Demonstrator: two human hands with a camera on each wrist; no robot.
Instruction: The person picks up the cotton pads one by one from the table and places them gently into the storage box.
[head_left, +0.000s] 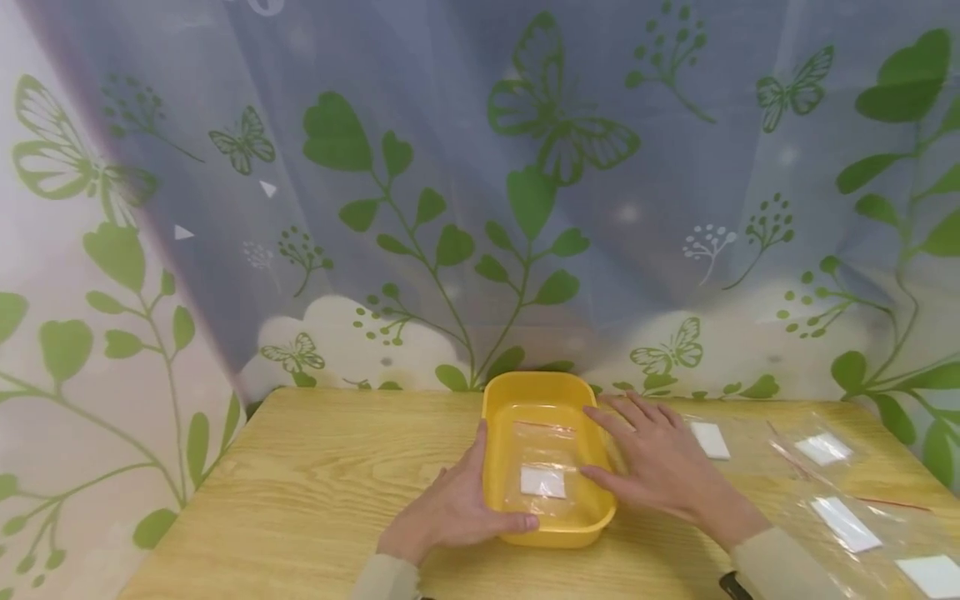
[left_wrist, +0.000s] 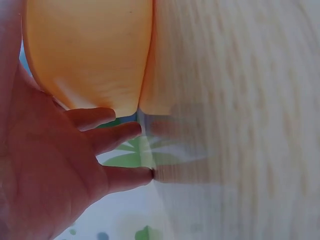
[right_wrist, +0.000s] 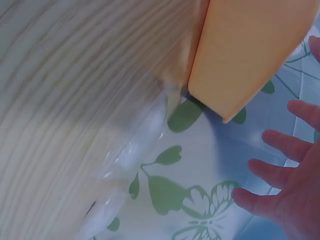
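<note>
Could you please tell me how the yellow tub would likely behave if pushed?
The yellow tub would probably hold its shape, its walls looking evenly moulded. It may slide easily, as the tabletop shows glossy reflections. Its broad shape makes tipping seem unlikely.

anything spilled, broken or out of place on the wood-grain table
Nothing looks spilled or broken. The yellow rectangular plastic bin stands upright; only the clear plastic bags with white inserts at right look untidy, lying at mixed angles.

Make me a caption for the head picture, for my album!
Left hand and right hand at a yellow tub, one bag inside, more bags on the table.
</note>
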